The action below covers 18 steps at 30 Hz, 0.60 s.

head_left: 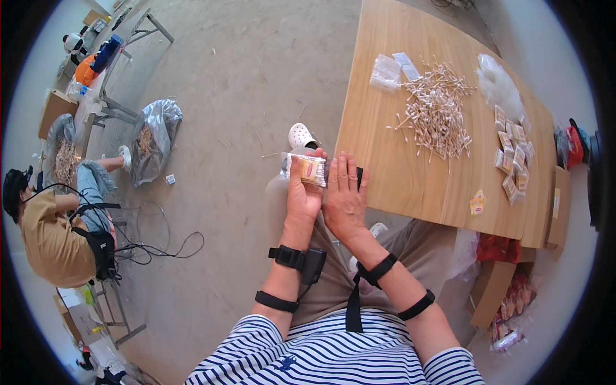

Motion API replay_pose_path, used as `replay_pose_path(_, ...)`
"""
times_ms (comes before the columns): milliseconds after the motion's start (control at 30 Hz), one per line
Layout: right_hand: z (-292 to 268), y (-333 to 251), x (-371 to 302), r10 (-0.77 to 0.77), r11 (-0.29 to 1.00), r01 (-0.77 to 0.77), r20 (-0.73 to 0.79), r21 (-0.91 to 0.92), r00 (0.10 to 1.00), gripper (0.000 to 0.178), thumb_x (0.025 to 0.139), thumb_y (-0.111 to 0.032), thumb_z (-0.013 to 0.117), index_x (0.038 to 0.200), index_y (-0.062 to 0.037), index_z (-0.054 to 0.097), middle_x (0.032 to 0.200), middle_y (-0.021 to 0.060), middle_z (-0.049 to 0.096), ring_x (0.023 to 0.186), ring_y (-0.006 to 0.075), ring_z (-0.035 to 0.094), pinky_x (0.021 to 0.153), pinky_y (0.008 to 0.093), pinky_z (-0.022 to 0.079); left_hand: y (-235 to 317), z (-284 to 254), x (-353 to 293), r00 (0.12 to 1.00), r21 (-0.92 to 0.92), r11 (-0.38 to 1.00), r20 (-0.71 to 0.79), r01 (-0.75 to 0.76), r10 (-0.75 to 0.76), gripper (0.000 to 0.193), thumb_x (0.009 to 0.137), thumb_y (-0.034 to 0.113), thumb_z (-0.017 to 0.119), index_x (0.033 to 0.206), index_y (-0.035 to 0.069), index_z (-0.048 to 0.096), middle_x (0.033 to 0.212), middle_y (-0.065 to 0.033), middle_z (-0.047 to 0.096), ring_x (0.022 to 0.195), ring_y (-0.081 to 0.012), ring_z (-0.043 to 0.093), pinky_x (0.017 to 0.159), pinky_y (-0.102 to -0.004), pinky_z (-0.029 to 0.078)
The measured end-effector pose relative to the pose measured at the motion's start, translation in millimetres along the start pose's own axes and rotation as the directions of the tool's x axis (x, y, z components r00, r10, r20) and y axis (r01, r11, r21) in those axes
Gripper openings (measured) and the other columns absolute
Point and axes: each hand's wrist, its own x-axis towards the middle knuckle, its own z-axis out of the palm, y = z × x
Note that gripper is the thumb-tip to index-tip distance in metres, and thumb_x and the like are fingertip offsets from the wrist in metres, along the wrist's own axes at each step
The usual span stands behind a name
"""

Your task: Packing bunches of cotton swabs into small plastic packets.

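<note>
While our left hand (301,202) grips a small pack (312,169) of swabs just left of the table (378,170), our right hand (345,200) holds its fingers straight, close together and wrapped round nothing; whether it touches the pack, we cannot tell. On the table we see heaped loose swabs (439,115), with filled packs (510,155) to their right.

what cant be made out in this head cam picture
All in the head view:
- Swab packet, underside: hidden by the left hand.
- Right hand, palm: its own back hides it.
- Cotton swab pile, exact count: swabs overlap and are too small.
- Red bag, upper part: hidden by the tabletop.
- Striped shirt: cut off by the lower edge.
</note>
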Motion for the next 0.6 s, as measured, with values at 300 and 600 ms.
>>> replay_pose_path(300,-2,-5,-15,0.012,0.999,-0.012,0.019,-0.031,1.0,0.093,0.071,-0.021,0.075,0.15,0.0052,0.032,0.163,0.0194,0.023,0.154,0.0346,0.015,0.121,0.0609,0.007,-1,0,5,1.0,0.082,0.996,0.007,-0.016,0.015,0.051,0.105,0.043,0.045,0.128,-0.002,0.057,0.128,-0.0146,0.065,0.12,-0.0262,0.061,0.105,-0.042,0.05)
replay_pose_path(600,-1,-10,-11,0.016,0.999,-0.016,-0.011,-0.033,1.0,0.077,0.083,-0.023,0.063,0.148,0.0067,0.036,0.161,0.0205,0.028,0.153,0.0349,0.018,0.12,0.0615,0.008,-2,-7,8,1.0,0.04,0.999,0.005,0.021,-0.021,0.052,0.104,0.042,0.049,0.125,-0.004,0.057,0.123,-0.0172,0.066,0.118,-0.0276,0.062,0.104,-0.0413,0.051)
